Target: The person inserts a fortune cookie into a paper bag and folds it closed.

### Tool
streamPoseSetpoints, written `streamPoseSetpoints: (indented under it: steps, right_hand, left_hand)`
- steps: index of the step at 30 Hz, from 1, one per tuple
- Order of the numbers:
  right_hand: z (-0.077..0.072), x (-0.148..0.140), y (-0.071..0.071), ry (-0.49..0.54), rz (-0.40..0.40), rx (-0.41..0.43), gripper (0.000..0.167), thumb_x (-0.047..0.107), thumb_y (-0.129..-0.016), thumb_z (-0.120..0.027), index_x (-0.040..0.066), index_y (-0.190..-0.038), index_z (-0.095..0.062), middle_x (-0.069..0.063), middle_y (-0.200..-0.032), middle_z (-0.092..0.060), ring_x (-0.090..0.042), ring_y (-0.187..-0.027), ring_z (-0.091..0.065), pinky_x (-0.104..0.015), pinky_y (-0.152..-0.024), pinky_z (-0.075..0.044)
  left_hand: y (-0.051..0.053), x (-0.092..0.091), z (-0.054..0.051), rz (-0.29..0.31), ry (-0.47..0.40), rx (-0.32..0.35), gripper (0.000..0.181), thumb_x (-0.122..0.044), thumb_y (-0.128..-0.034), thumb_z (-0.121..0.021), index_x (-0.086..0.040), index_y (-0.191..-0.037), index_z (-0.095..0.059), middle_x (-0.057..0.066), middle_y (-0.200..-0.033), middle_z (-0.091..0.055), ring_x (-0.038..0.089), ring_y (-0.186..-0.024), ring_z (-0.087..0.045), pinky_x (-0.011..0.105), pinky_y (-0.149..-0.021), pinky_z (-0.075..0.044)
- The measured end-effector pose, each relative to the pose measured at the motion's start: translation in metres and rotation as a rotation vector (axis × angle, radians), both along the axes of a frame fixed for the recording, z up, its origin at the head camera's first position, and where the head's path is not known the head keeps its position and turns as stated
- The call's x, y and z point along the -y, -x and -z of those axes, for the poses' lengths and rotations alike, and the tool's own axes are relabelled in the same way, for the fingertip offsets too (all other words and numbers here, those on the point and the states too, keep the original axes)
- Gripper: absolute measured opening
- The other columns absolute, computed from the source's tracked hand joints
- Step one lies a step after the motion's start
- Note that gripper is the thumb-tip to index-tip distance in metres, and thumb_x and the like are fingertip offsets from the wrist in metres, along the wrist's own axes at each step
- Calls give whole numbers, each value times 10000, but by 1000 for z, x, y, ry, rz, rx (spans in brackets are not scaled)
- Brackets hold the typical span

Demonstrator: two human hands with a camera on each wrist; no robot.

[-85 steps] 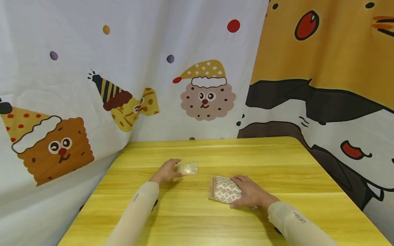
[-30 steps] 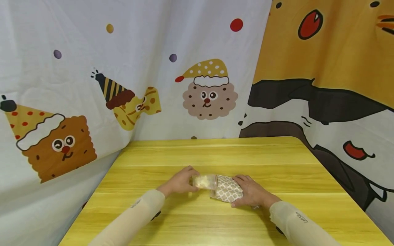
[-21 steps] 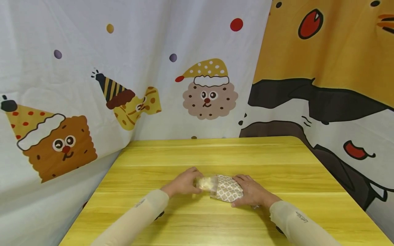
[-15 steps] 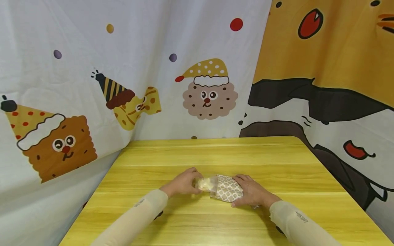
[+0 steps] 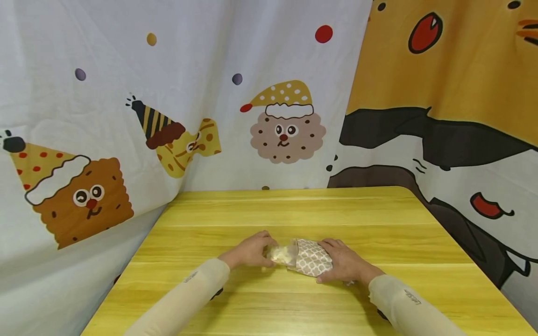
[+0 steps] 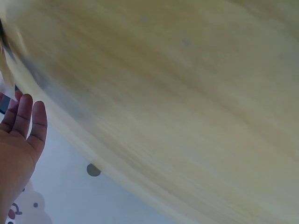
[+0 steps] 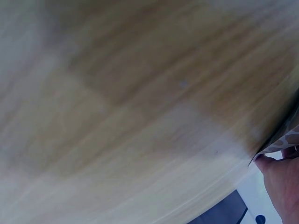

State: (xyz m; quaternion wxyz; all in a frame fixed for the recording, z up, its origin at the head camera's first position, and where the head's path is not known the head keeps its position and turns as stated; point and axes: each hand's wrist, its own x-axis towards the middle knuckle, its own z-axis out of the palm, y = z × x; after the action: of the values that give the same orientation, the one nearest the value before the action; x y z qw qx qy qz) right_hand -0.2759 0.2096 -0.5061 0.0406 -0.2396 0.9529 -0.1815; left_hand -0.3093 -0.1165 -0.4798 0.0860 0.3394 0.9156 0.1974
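Observation:
A beige pouch with a white lattice pattern (image 5: 312, 258) lies on the table, its mouth facing left. The right hand (image 5: 345, 262) grips its right end between thumb and fingers. At the pouch's mouth is a clear packet with pale yellow contents (image 5: 280, 255); its right end meets the pouch, and how far it reaches inside cannot be told. The left hand (image 5: 253, 250) pinches the packet's left end. In the left wrist view the left hand (image 6: 21, 140) shows at the left edge; in the right wrist view the right hand (image 7: 283, 184) touches the pouch (image 7: 290, 136).
The yellow wood-grain table (image 5: 294, 212) spreads around both hands. Behind it and at its sides hangs a white curtain (image 5: 201, 46) printed with cartoon figures, with an orange and black printed part (image 5: 395, 84) at the right.
The left hand took hold of the clear packet and moved it right and nearer, up to the pouch's mouth. In the last half second it has barely moved. The right hand stays on the pouch.

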Motion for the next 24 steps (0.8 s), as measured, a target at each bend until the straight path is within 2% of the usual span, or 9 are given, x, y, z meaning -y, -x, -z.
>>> streamPoseSetpoints:
  steps: [8, 18, 21, 24]
  right_hand:
    - [1, -1, 1, -2, -8, -7, 1178, 754, -658, -744, 14, -1500, -383, -198, -1490, -391, -426, -1349, -366, -600, -1025, -378]
    - [5, -2, 1, 3, 2, -18, 1187, 776, -641, -741, 30, -1498, -398, -180, -1487, -401, -415, -1344, -376, -599, -1020, -386]
    - [5, -2, 1, 11, -3, -17, 1185, 773, -639, -744, 22, -1491, -405, -182, -1478, -408, -412, -1334, -386, -590, -1015, -394]
    - [5, -2, 1, 18, -5, -18, 1183, 767, -643, -745, 18, -1491, -402, -184, -1480, -406, -409, -1333, -387, -587, -1014, -396]
  left_hand:
    - [0, -7, -1, 14, -24, 9, 534, -412, -841, -782, -170, -1291, -623, -80, -1157, -509, 80, -877, -510, 264, -759, -480]
    - [-1, -39, 0, 28, -31, -38, 617, -398, -840, -792, -155, -1369, -587, -54, -1191, -529, 62, -938, -517, 248, -829, -485]
    - [-3, -43, 4, 10, -26, -50, 681, -415, -840, -789, -149, -1416, -542, -27, -1238, -535, 88, -1016, -539, 278, -890, -491]
    - [-4, -37, 7, -35, -40, -21, 745, -459, -854, -769, -132, -1460, -483, 1, -1345, -510, 149, -1133, -553, 345, -963, -483]
